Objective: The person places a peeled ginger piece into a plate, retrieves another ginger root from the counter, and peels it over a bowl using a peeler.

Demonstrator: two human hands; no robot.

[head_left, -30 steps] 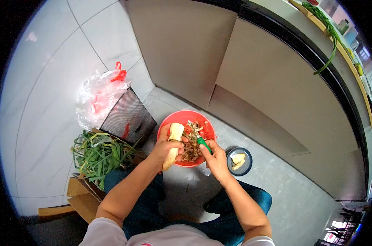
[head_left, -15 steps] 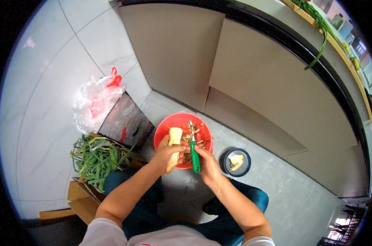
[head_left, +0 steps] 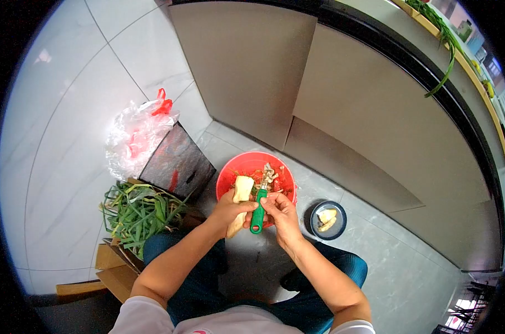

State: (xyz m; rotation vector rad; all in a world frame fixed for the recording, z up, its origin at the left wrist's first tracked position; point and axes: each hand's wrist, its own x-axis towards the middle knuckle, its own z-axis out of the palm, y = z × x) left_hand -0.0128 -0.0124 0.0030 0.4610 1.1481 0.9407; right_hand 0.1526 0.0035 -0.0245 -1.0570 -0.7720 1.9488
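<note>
My left hand (head_left: 230,214) is closed around a pale yellow, peeled root (head_left: 243,189), probably ginger, held upright over the red bucket (head_left: 227,172). A green-handled peeler (head_left: 258,211) stands between my hands, blade end pointing away from me over the bucket. My left thumb reaches across to its handle. My right hand (head_left: 281,214) has its thumb and fingers drawn together against the right side of that handle; some fingertips are hidden. Brownish peelings (head_left: 272,178) lie in the bucket. To the right, a dark bowl (head_left: 342,222) holds pale yellow pieces (head_left: 326,219).
Leafy green stalks (head_left: 144,214) fill a cardboard box (head_left: 119,278) at my left. Behind them stands a dark mesh bin (head_left: 177,164) with a clear plastic bag (head_left: 133,142). Grey cabinet fronts (head_left: 375,117) rise ahead; green stems (head_left: 447,61) hang over the counter edge.
The peeler has shifted slightly toward the root and down, and my left thumb now lies on its handle. My right fingers have drawn together beside the handle. The whole view has shifted slightly.
</note>
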